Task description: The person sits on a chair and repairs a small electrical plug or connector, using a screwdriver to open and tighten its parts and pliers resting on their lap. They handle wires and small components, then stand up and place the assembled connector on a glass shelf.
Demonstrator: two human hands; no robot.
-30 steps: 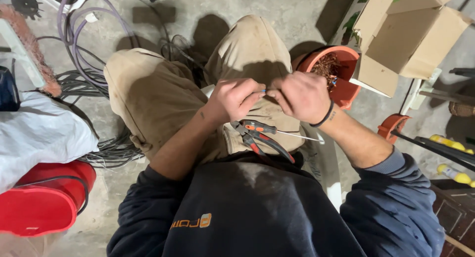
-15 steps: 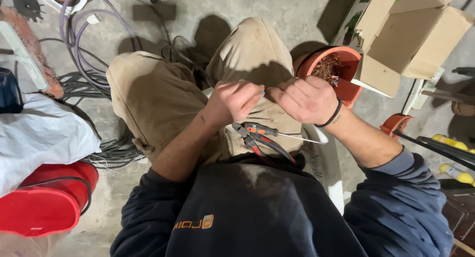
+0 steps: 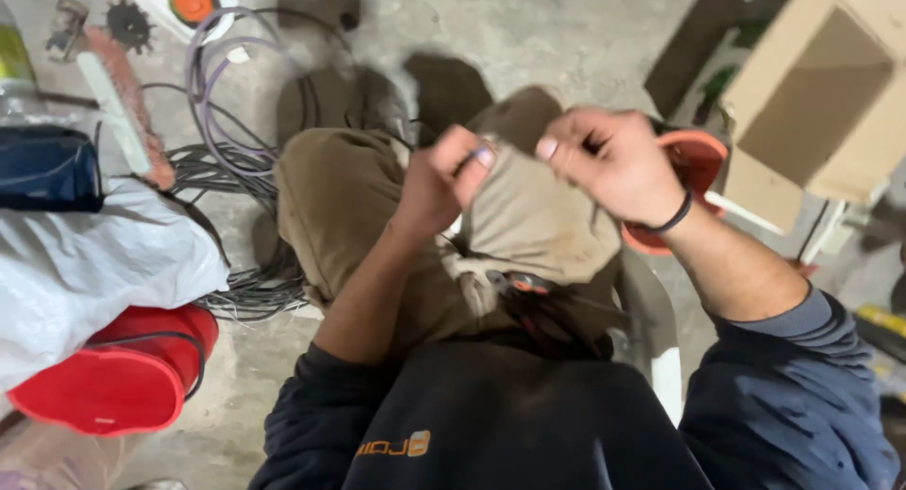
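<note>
left hand (image 3: 444, 183) at frame centre pinched a small dark piece (image 3: 469, 160), too blurred to identify; right hand (image 3: 613, 164) just beside it, fingers curled narrow, contents unclear; pliers (image 3: 524, 287) lay on lap below.

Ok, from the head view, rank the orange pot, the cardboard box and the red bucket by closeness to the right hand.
From the right hand:
1. Orange pot, just behind the wrist, on the right side.
2. Cardboard box, farther right, toward the upper corner.
3. Red bucket, far across on the left, lying low beside the white sheet.
</note>
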